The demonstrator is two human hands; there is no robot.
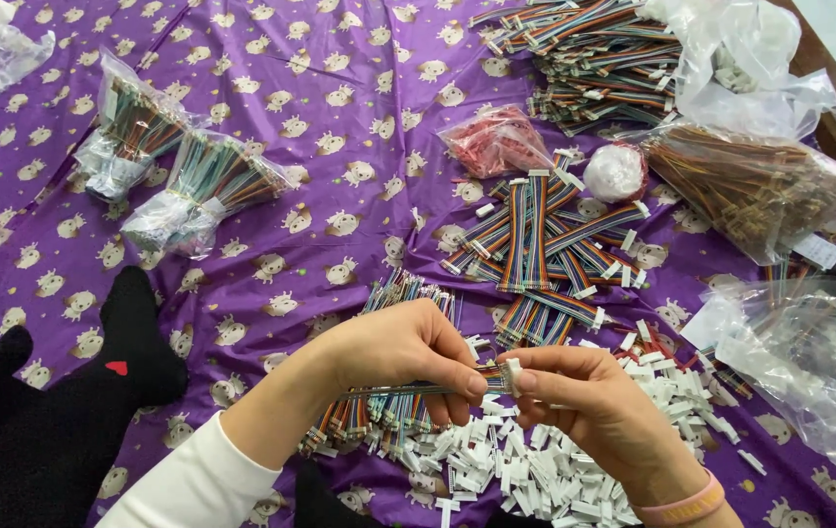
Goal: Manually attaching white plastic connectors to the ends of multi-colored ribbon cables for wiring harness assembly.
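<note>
- Where the two hands meet near the lower centre, the left hand [408,357] pinches a multicoloured ribbon cable [437,388] between thumb and fingertips, its fingers closed on the wires.
- Right hand [584,391]: fingers closed on a small white connector housing [513,375] at the cable's end, touching the left hand's fingertips.
- Loose white connector housings [535,469]: a heap on the cloth directly beneath both hands.
- Bundle of finished cables [379,416]: lying under the left wrist, ends fanned toward the heap.
- Flat ribbon cables [545,240]: scattered above the hands, well apart from them.
- Clear bags of cables [183,166]: at upper left on the purple patterned cloth [339,117]; further bags [760,186] at right.
- Black plush shape [56,411]: at lower left, beside the white sleeve [193,484].
</note>
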